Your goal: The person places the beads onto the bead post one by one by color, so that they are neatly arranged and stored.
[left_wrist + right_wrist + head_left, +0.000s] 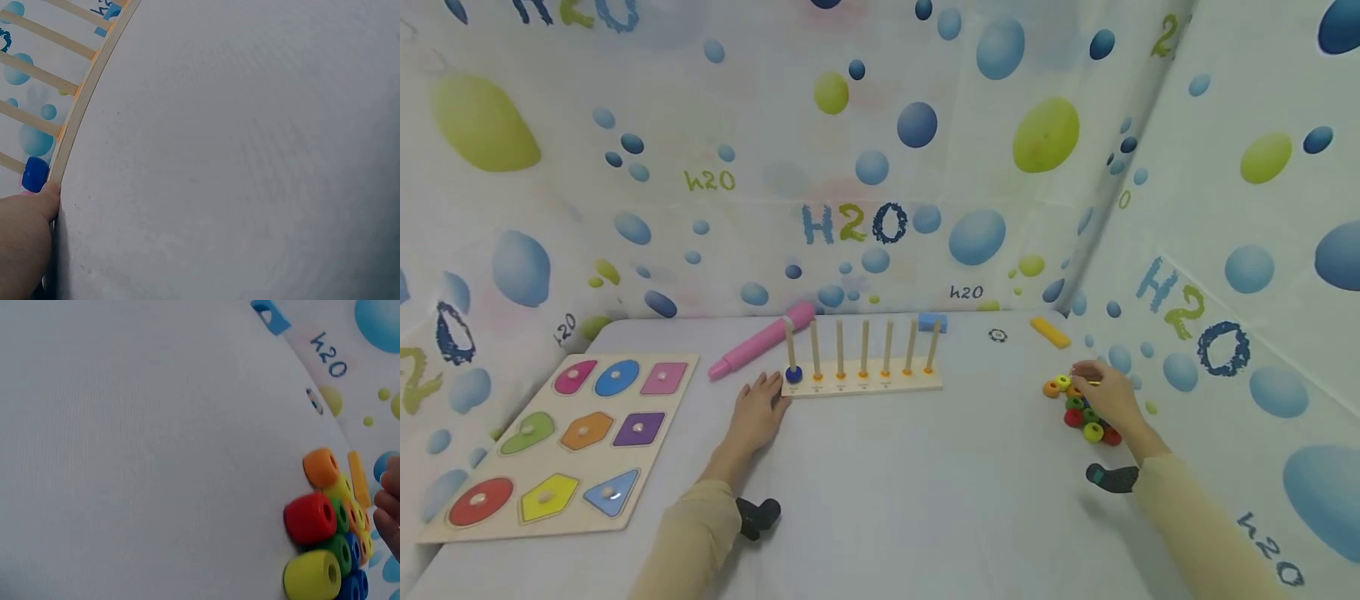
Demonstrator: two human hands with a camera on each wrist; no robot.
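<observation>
My left hand (758, 410) rests at the left end of a wooden peg board (917, 385), its thumb touching the front edge. The board carries a row of several upright pegs. A dark blue bead (793, 375) sits at the foot of the leftmost peg, also visible in the left wrist view. At the right, my right hand (1108, 396) hovers over a pile of coloured beads, its fingers loosely bent. A red bead (310, 519), a yellow bead (312, 575) and an orange bead (321, 467) lie in that pile. No bead shows between the fingers.
A shape puzzle board (651, 454) with knobbed pieces lies at the left. Behind the peg board are a pink stick-like object (760, 343) and a blue block (932, 322). A yellow-orange block (1050, 332) lies beyond the beads. Patterned cloth walls (767, 108) border the table.
</observation>
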